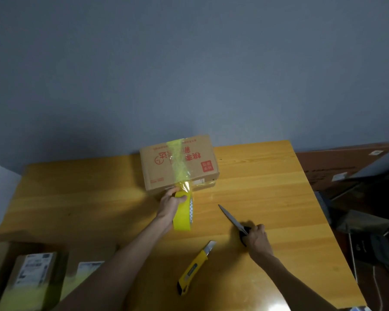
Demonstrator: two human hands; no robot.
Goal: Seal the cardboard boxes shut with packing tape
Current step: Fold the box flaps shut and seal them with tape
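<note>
Fingers of the left hand [171,202] are gripping the yellow tape roll [184,215] against the cardboard box [177,163]; the right hand [257,236] is clutching black-handled scissors [232,218]

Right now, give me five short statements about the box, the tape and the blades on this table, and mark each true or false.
1. A strip of yellow tape runs across the top of the cardboard box. True.
2. The tape roll lies flat on the table, untouched. False: the left hand holds it up at the box's near edge.
3. The right hand has its grip on a knife. True.
4. The yellow utility knife is in the left hand. False: it lies on the table, held by neither hand.
5. The knife's blade is cutting the tape. False: the blade is apart from it.
</note>
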